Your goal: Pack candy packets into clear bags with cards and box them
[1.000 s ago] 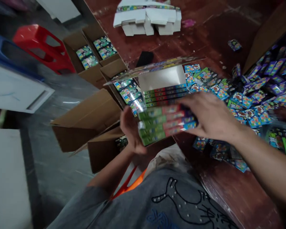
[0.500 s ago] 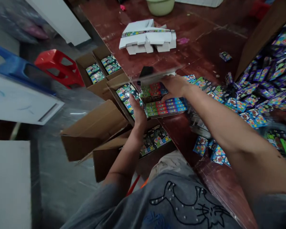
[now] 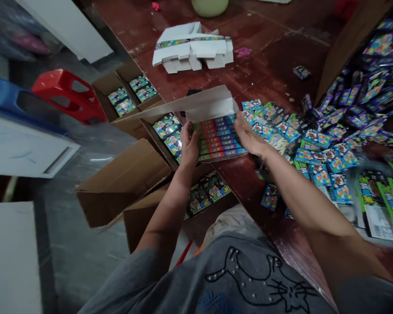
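Between my two hands sits a display box (image 3: 221, 148) filled with rows of small red, green, blue and purple packs, at the table's edge. Its white inner flap (image 3: 212, 107) stands raised at the far side. My left hand (image 3: 190, 146) grips the box's left side, thumb up near the packs. Against the right side, my right hand (image 3: 249, 135) presses with its fingers along the far corner. Loose blue candy packets (image 3: 290, 131) lie just right of my right hand. The box's underside is hidden.
Cartons (image 3: 121, 174) with dark printed boxes stand left of and below the red-brown table (image 3: 265, 52). A stack of white folded boxes (image 3: 193, 50) lies farther back. Purple packets (image 3: 363, 102) heap at right beside a cardboard wall. A red stool (image 3: 68, 96) stands on the floor.
My right hand has moved from over the box to its right side, and my left hand has closed on the left side. The white flap now shows raised, with more pack rows visible.
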A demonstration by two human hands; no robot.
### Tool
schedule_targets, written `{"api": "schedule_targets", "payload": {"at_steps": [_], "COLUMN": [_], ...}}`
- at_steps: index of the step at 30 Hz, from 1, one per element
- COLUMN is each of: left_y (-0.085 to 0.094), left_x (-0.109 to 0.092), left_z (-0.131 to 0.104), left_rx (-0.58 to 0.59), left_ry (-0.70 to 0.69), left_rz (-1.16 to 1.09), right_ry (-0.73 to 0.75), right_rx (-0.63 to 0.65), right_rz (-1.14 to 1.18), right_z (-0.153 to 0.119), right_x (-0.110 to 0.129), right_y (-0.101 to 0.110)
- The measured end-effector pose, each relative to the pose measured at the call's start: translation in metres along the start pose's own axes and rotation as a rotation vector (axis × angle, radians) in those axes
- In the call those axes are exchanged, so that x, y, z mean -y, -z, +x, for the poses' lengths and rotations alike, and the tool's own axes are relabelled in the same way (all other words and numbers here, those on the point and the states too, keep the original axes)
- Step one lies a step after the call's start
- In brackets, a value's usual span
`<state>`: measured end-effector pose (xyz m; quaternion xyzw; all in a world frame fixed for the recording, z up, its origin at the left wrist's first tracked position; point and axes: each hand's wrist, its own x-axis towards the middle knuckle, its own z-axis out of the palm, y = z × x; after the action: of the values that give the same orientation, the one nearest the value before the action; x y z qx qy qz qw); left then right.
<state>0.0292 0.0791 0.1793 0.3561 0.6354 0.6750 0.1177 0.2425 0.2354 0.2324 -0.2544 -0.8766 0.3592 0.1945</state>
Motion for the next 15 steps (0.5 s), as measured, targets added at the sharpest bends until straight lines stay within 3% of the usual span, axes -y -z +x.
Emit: {"api": "schedule_targets", "payload": {"at_steps": [4,9,13,15], "left_y": [0.001,0.006,0.014,0.016], "left_x": [-0.008,-0.009,-0.012,-0.017], "left_z": [-0.002,0.0,0.006,0.008], "left_rx": [0.006,0.006,-0.02,-0.021], "left_ry": [0.011,-0.023,-0.153,-0.245], "left_rz": [0.017,0.086,0.28,0.413], "right_ry": [-0.09,-0.012,0.176,0.196], "right_rx": [0.034,-0.069,-0.17,-0.169], "right_rz": [0.001,0.14,-0.136,-0.271], "right_z": [-0.002,-0.003,-0.01,-0.01], "right_x": [0.008,0.005,0.003,0.007], "right_y": [0.0,0.012,0.016,0.018]}}
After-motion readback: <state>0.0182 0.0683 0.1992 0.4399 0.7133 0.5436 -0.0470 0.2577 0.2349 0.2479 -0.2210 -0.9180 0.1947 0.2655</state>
